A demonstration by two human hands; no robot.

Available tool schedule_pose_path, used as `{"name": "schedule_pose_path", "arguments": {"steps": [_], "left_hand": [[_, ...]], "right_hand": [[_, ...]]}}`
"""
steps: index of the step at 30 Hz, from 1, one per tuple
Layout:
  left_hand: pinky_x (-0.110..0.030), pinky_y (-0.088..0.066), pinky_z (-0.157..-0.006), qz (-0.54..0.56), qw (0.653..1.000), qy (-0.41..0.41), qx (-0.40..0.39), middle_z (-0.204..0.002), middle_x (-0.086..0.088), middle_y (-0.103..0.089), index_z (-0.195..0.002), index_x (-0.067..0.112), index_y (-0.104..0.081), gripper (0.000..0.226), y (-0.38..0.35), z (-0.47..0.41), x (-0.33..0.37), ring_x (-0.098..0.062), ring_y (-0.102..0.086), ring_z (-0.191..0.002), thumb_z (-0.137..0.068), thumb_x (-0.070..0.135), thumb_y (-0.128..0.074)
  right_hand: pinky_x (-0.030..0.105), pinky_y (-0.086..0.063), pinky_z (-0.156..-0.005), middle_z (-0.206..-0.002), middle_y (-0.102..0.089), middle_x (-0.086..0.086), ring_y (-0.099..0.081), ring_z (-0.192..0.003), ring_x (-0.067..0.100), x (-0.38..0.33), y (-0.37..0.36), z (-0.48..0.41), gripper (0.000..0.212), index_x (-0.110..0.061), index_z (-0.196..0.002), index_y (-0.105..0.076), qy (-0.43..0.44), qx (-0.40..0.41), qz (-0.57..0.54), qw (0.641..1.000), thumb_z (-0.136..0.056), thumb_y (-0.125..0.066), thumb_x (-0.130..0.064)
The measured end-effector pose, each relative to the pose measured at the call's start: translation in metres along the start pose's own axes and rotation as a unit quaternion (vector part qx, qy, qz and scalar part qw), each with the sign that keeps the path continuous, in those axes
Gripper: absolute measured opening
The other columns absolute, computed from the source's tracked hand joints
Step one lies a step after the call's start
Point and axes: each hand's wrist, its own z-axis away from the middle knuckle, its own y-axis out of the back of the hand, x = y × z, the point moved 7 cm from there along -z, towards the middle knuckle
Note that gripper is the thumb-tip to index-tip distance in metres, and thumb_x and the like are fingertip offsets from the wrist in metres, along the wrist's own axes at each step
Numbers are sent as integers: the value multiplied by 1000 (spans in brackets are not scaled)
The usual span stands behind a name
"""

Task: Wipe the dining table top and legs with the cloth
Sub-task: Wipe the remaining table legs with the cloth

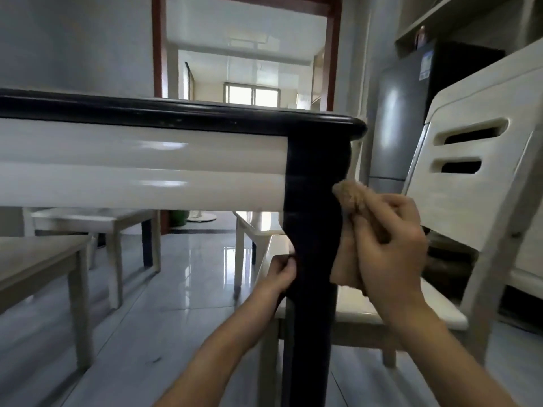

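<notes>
at table-edge height, low viewpoint, the dining table (141, 171) fills the left and centre: cream glossy apron in 2 rounded bands, black rounded top edge (176, 116) above it. top surface itself barely visible from this angle. glossy pale tiled floor (182, 289) runs under and behind it. cream chair (470, 201) stands at right, close to the table corner, back with 2 slots, seat reaching behind the leg. grey fridge (396, 118) stands behind the chair, sticker near its top, shelf unit (440, 22) above it. red-brown door frame (158, 48) at back opens onto a bright room with a window. 2 more cream seats at left, one near (44, 259) and one farther under the table (88, 218); a third pale seat (249, 224) sits just left of the leg.

black table leg (311, 230) drops upright from the corner, wider at top, narrower below. right hand (390, 248) is on the leg's right side, fingers curled round a tan cloth (345, 265), pressing it against the leg about mid-height. the cloth is bunched, a fuzzy end sticking up above the fingers, a flatter part hanging below, touching the leg's right edge. left hand (279, 273) is on the leg's left side, slightly lower, fingers curled round the leg's edge, gripping it. both forearms bare, coming up from the bottom of the view.
</notes>
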Motion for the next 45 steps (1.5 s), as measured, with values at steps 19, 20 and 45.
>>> {"name": "schedule_pose_path", "arguments": {"steps": [19,20,45], "left_hand": [[-32,-44,-104,23,992,-71,-101,-115,4,-65,-120,25,-53,32,-6,56,26,-16,-59,-114,-98,44,-42],[-30,-47,-99,25,992,-69,-100,-112,4,-66,-119,23,-55,30,-6,56,25,-15,-62,-111,-99,41,-42],[-36,-40,-105,-13,992,-66,-106,-108,-3,-53,-99,21,-59,27,-5,72,29,-20,-49,-105,-102,36,-37]], "right_hand": [[31,-48,-95,-123,-38,-10,-50,-111,5,2,-42,209,56,-18,-149,-34,-232,36,-16,972,-97,-49,-31],[30,-49,-92,-123,-41,-4,-52,-109,10,-14,-46,173,57,-14,-149,-33,-179,46,-4,983,-97,-50,-30],[34,-50,-91,-113,-52,24,-56,-102,32,5,-46,160,44,10,-129,-53,-128,122,69,982,-94,-59,-15]]}}
